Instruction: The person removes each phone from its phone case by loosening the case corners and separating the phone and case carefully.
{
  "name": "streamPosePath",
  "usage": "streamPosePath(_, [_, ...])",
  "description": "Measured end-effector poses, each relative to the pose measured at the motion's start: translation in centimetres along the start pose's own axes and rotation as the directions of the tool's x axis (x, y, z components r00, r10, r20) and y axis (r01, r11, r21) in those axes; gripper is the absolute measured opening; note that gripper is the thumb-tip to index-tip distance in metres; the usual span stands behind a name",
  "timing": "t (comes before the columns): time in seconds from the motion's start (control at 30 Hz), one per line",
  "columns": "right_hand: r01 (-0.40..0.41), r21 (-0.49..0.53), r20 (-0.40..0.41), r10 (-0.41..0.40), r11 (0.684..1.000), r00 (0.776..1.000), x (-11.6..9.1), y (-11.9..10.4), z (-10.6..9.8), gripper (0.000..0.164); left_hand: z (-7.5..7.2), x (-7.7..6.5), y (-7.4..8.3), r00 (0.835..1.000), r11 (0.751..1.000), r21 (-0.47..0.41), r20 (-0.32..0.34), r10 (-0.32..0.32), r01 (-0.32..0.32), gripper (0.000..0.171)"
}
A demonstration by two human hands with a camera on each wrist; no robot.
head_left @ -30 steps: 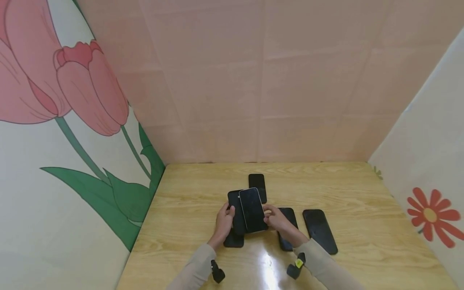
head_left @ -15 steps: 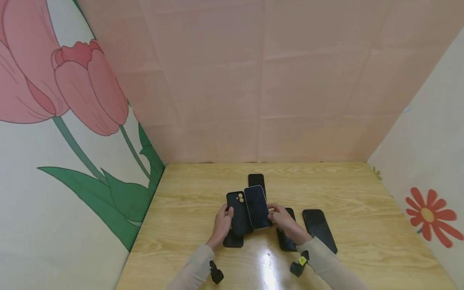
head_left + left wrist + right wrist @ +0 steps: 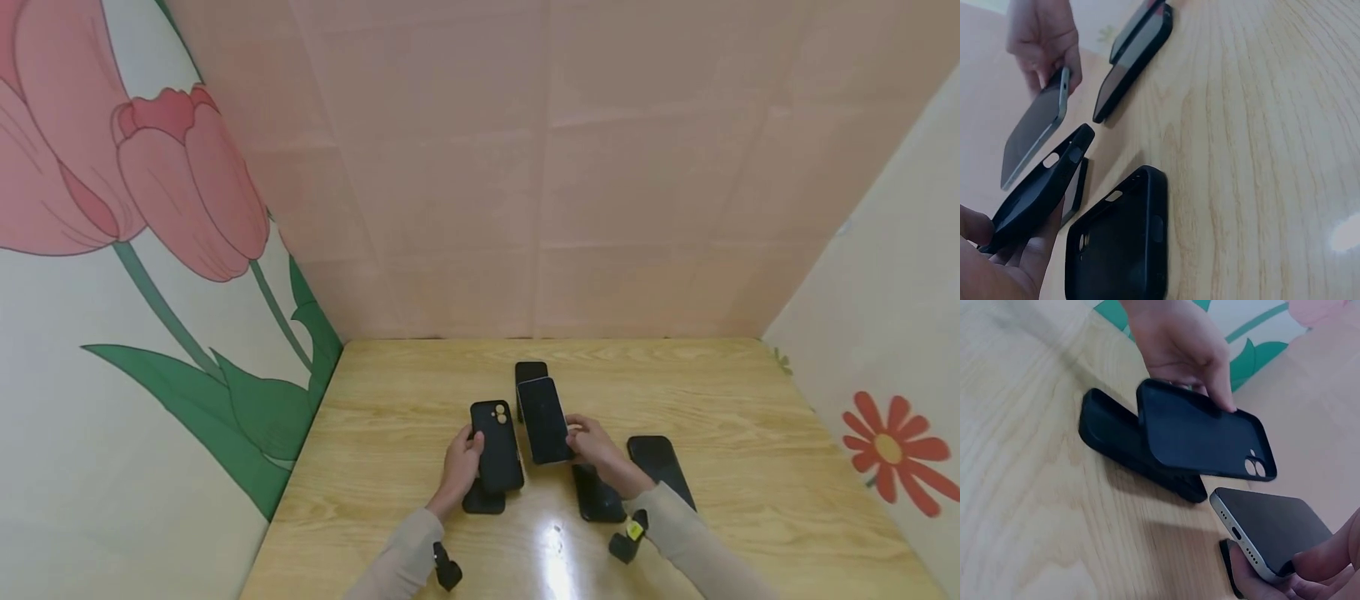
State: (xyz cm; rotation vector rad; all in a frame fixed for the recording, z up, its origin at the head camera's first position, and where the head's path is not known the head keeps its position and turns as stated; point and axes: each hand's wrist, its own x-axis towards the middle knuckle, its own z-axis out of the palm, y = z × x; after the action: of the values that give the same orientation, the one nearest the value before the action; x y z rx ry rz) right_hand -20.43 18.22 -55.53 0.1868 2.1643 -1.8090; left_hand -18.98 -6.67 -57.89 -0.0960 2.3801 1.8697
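Observation:
My left hand point(image 3: 460, 465) grips a black phone case point(image 3: 498, 450) by its left edge, thumb on the inside. Two round camera holes show at its top, and nothing lies inside it. In my right hand point(image 3: 596, 446) a smartphone point(image 3: 543, 421) with a dark screen and silver frame is pinched by its right edge, screen up. Phone and case are held apart, side by side above the table. Below the held case lies a second black case point(image 3: 1119, 250), its hollow side up and partly covered in the head view.
Behind the held phone lies another black phone-shaped item point(image 3: 530, 369). To the right, two dark-screened phones point(image 3: 597, 497) point(image 3: 660, 465) in black cases lie partly under my right arm. Walls with printed flowers point(image 3: 888, 450) flank the wooden table point(image 3: 390, 408).
The phone lay over the case a second ago; my right hand has drawn it off to the right and slightly away, uncovering the camera holes. My left hand has stayed nearly in place.

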Motion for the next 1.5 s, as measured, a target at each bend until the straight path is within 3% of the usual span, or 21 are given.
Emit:
streamPosePath(0.37, [0.032, -0.02, 0.037, -0.031, 0.999, 0.999, 0.9, -0.7, -2.8, 0.049, 0.5, 0.0, -0.5, 1.0, 1.0, -0.001, 0.02, -0.018, 0.018, 0.048])
streamPosePath(0.63, [0.024, -0.014, -0.001, -0.024, 1.0, 1.0, 1.9, -0.3, -4.5, 0.051, 0.6, -0.2, -1.1, 0.997, 0.999, 0.008, 0.055, -0.046, 0.046, 0.05])
streamPosePath(0.9, [0.008, -0.004, -0.095, -0.009, 1.0, 0.995, 3.3, 0.5, -5.3, 0.051, 0.6, -0.5, -1.3, 0.996, 0.998, 0.01, 0.062, -0.058, 0.057, 0.052])
streamPosePath(1.13, [-0.026, -0.014, -0.125, 0.024, 1.0, 0.992, 4.7, 0.8, -5.4, 0.052, 0.5, -0.6, -1.1, 0.995, 0.996, 0.031, 0.057, -0.081, 0.08, 0.053])
streamPosePath(1.5, [-0.022, 0.119, -0.158, 0.041, 0.993, 0.987, 5.7, 1.6, -5.6, 0.048, 0.7, -0.5, -0.9, 0.993, 0.996, 0.038, 0.081, -0.087, 0.084, 0.051])
